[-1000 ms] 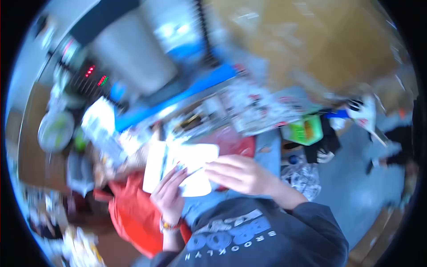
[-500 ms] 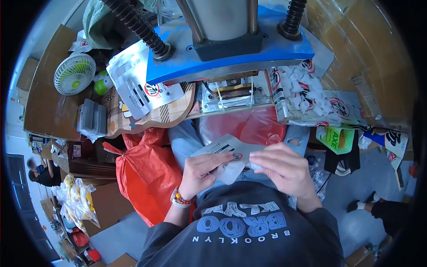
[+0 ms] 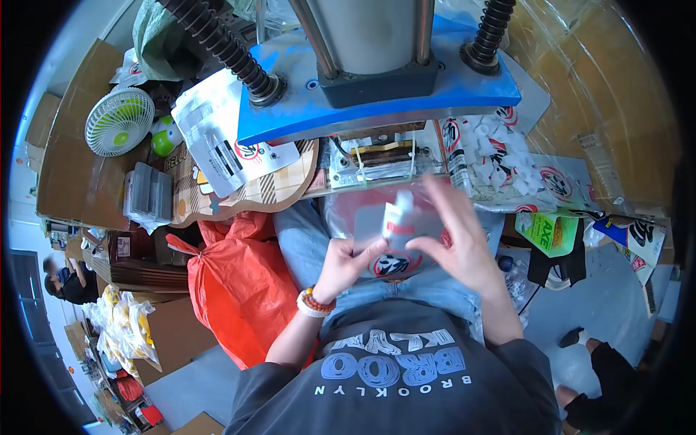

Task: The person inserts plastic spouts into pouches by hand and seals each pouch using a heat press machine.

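To work it well, the left hand (image 3: 351, 262), its grip apparently clamped on the blurred pouch (image 3: 416, 227), should steady the thin film while the right hand (image 3: 464, 250), thumb and fingers spread apart, guides lightly. The pouch is above the lap, just off the tabletop's (image 3: 351, 185) near edge; its pale tip (image 3: 403, 200) seems to point there, but its long axis is unclear.

There is one left hand (image 3: 341, 267), one right hand (image 3: 465, 243) and one pouch (image 3: 397, 230). The machine shows one blue plate (image 3: 446, 98), one cylinder (image 3: 370, 36), two rods (image 3: 425, 32) and two springs (image 3: 219, 45), and I count also one fan (image 3: 119, 122), one orange bag (image 3: 239, 297) and one green packet (image 3: 554, 233). Two other people (image 3: 74, 281) are visible, while the white scraps (image 3: 500, 156) are many and overlap too much for an exact count.
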Demonstrator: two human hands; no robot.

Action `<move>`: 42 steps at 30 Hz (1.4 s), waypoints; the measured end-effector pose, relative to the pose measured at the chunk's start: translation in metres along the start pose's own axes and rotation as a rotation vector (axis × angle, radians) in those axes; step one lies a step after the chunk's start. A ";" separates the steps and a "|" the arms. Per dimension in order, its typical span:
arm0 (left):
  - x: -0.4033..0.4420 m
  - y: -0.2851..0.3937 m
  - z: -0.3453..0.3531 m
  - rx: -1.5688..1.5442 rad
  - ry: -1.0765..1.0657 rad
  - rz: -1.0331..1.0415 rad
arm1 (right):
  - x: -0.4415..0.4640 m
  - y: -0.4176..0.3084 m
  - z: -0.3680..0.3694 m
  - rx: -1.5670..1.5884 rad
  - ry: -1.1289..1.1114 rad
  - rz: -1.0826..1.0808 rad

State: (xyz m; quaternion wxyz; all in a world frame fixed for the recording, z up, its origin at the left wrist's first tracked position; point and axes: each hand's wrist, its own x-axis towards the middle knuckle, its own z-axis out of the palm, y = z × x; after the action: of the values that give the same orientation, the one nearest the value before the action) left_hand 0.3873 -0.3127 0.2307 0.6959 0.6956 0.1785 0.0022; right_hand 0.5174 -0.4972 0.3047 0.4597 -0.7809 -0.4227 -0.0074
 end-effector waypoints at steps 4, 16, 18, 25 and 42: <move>0.034 0.031 0.001 -0.338 0.140 -0.096 | -0.009 0.008 -0.046 0.078 0.377 0.096; 0.067 0.046 -0.024 -0.029 0.078 -0.264 | 0.000 0.070 -0.050 -0.184 -0.108 0.430; 0.065 0.054 -0.062 0.327 0.194 -0.084 | 0.001 0.076 -0.058 -0.090 -0.144 0.471; 0.155 -0.002 -0.207 1.427 0.679 0.269 | 0.034 0.137 -0.034 -0.552 0.200 0.355; 0.115 0.022 -0.166 1.300 0.938 0.548 | 0.003 0.122 -0.052 -0.544 0.094 0.191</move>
State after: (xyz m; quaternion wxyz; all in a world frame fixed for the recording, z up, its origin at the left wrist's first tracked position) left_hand 0.4589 -0.1227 0.2284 -0.0138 0.9032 0.2395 0.3560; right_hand 0.6205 -0.5594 0.2493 0.2512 -0.9106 -0.3080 -0.1130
